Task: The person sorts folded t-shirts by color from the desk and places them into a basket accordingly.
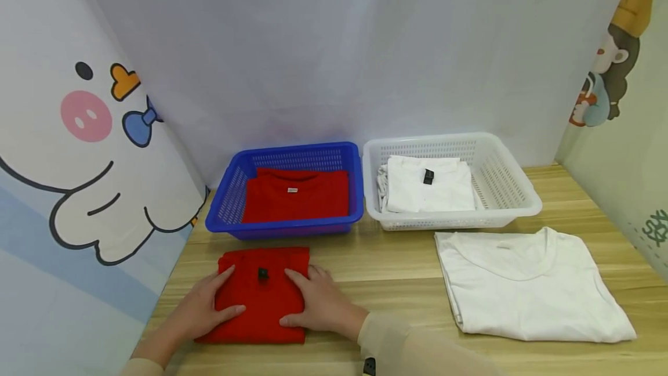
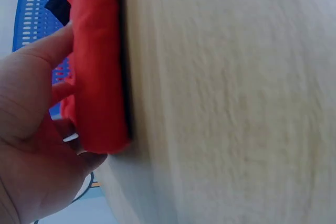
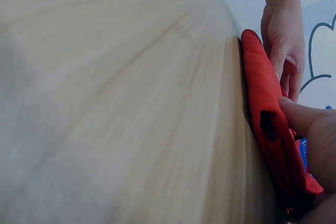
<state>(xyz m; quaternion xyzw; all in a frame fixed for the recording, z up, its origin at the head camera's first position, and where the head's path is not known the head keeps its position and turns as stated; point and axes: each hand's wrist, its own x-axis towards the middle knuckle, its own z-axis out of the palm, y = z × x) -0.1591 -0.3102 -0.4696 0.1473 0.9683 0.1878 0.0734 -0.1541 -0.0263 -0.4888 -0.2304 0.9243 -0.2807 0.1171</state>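
Observation:
A folded red T-shirt (image 1: 261,312) with a small black tag near its top lies on the wooden table at the near left. My left hand (image 1: 200,306) grips its left edge, thumb on the upper face; in the left wrist view some fingers curl past the end of the thick red fold (image 2: 97,77). From the opposite side, my right hand (image 1: 323,300) holds the right edge, its thumb also on top. The right wrist view shows the red bundle (image 3: 265,98) edge-on, with both hands at it. Fingers under the cloth are hidden.
Behind the shirt stands a blue basket (image 1: 284,226) with folded red shirts inside. Beside it, a white basket (image 1: 501,213) holds folded white shirts. A folded white T-shirt (image 1: 532,300) lies at the right of the table (image 1: 386,271). Printed curtains enclose the back and sides.

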